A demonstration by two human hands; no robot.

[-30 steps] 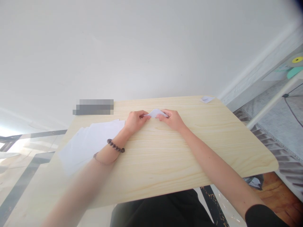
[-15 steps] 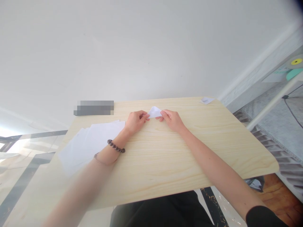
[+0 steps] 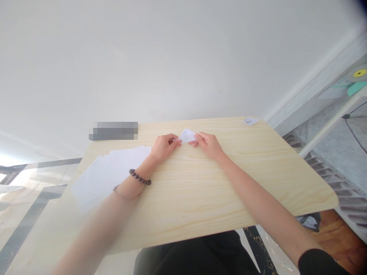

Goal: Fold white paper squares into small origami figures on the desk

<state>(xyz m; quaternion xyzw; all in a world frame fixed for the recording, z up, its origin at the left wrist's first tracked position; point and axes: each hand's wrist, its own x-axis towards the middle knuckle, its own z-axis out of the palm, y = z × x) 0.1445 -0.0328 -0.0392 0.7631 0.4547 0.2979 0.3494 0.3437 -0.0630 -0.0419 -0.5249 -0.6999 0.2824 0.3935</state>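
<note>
A small folded piece of white paper [image 3: 187, 135] is held between both hands over the far middle of a light wooden table [image 3: 200, 191]. My left hand [image 3: 164, 146] pinches its left end; a bead bracelet is on that wrist. My right hand [image 3: 208, 144] pinches the right end with thumb and fingertips. The paper's upper flap stands up a little off the table.
A stack of white paper sheets [image 3: 109, 170] lies on the table's left part, by my left forearm. A small folded paper piece [image 3: 250, 121] sits at the far right corner. A white wall stands behind the table. A white rack [image 3: 329, 122] is at the right.
The folded paper was flat between my fingers; its upper flap has since been lifted and both hands shifted slightly toward the wall.
</note>
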